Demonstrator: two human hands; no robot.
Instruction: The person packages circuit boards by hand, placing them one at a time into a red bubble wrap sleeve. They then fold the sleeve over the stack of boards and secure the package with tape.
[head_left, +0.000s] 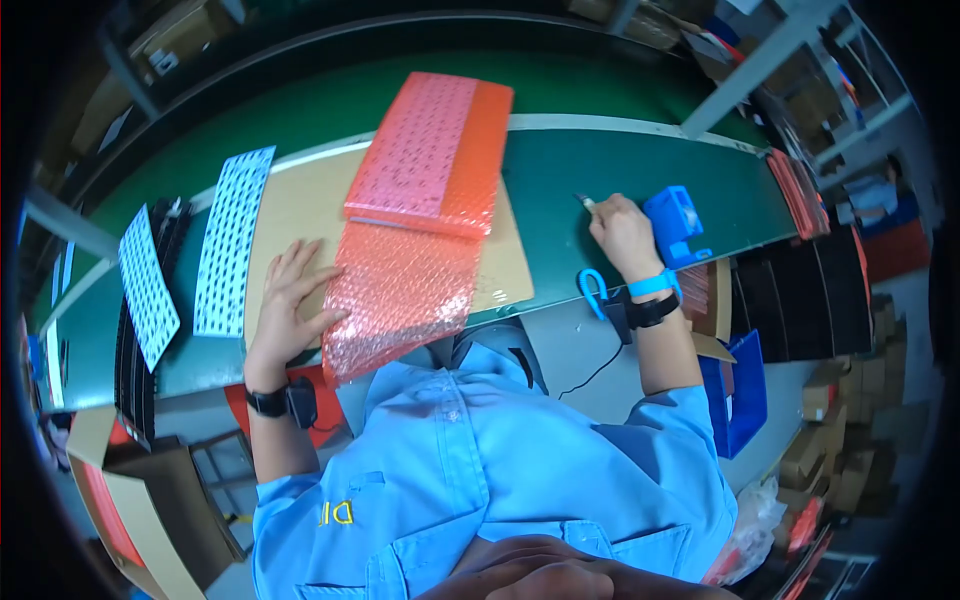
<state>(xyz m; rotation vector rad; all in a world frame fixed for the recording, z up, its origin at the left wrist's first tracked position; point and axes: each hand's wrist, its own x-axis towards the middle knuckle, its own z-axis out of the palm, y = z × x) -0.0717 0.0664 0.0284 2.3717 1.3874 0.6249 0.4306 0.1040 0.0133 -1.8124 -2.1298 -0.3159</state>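
On a tan cardboard sheet (292, 195) lies a red bubble-wrap bag (400, 285). Its far part is thicker, and a pink panel with rows of dark marks (418, 145) shows there. My left hand (290, 312) is open, its fingers spread over the cardboard and the thumb at the bag's left edge. To the right, my right hand (622, 238) is closed around a slim pen-like tool (589, 203) over the green table; its exact kind is unclear. Just right of that hand stands a blue tape dispenser (672, 222).
Sheets of printed labels (232, 245) lie left of the cardboard, beside black strips (135, 385). Red bags (797, 195) are stacked at the table's right end. Below the edge are a blue bin (742, 395) and an open carton (150, 520). A cable (592, 375) hangs near my right wrist.
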